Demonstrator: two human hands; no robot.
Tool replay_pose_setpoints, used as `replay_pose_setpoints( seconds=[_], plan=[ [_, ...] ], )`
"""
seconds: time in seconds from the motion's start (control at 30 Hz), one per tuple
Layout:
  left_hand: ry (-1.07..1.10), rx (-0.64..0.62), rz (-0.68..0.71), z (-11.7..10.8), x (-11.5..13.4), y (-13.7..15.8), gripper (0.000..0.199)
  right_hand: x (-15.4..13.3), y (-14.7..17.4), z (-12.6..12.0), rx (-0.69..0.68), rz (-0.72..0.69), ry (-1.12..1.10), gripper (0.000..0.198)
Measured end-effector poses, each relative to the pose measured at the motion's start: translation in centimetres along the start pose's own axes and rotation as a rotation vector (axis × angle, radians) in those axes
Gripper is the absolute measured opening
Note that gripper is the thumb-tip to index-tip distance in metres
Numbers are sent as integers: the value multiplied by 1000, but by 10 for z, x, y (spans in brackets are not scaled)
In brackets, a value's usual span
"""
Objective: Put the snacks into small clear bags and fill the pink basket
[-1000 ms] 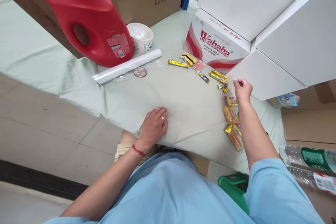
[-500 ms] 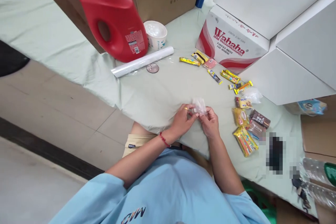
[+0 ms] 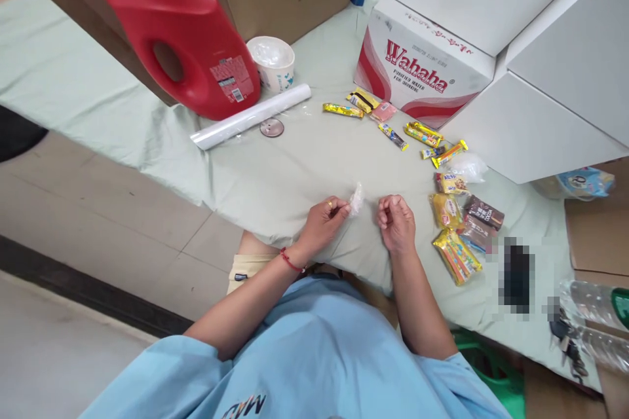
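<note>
While left hand (image 3: 325,222) pinches crumpled clear plastic (image 3: 356,200) | right hand (image 3: 397,224) apart, fingers curled | cannot tell if gripping

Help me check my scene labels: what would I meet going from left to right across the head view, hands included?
Red jug → white paper cup → left hand → the crumpled clear plastic it holds → right hand → brown COCOA packet → keys.

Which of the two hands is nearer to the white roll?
Left. The left hand is on the near side of the roll, toward its right end; the right hand is farther right.
</note>
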State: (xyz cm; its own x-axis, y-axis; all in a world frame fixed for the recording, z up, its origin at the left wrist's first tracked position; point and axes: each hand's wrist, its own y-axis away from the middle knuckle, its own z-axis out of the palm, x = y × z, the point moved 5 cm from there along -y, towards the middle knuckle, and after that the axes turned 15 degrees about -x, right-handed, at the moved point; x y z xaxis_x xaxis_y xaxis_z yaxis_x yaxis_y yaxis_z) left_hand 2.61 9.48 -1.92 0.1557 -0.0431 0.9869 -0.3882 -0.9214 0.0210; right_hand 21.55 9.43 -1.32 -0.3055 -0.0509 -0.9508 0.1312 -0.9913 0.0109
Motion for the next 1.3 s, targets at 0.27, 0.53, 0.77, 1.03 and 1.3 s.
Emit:
replay_pose_setpoints(
  seconds=[0.27,0.53,0.77,1.03,1.3],
  plan=[
    [-75,-27,64,5,10,3,24,5,4,9,-142,45,230,31],
    [176,-11,-41,0,2,5,35,-2,0,-12,-3,53,-208,34],
    [443,-157,-67,1,-5,5,44,-4,-3,-28,179,-5,-107,34],
    [556,-170,-33,-1,-6,7,45,-50,40,-19,288,-324,703,18],
    [522,-240,52,-1,4,6,46,-34,37,50,-241,-285,1012,12]
  ],
)
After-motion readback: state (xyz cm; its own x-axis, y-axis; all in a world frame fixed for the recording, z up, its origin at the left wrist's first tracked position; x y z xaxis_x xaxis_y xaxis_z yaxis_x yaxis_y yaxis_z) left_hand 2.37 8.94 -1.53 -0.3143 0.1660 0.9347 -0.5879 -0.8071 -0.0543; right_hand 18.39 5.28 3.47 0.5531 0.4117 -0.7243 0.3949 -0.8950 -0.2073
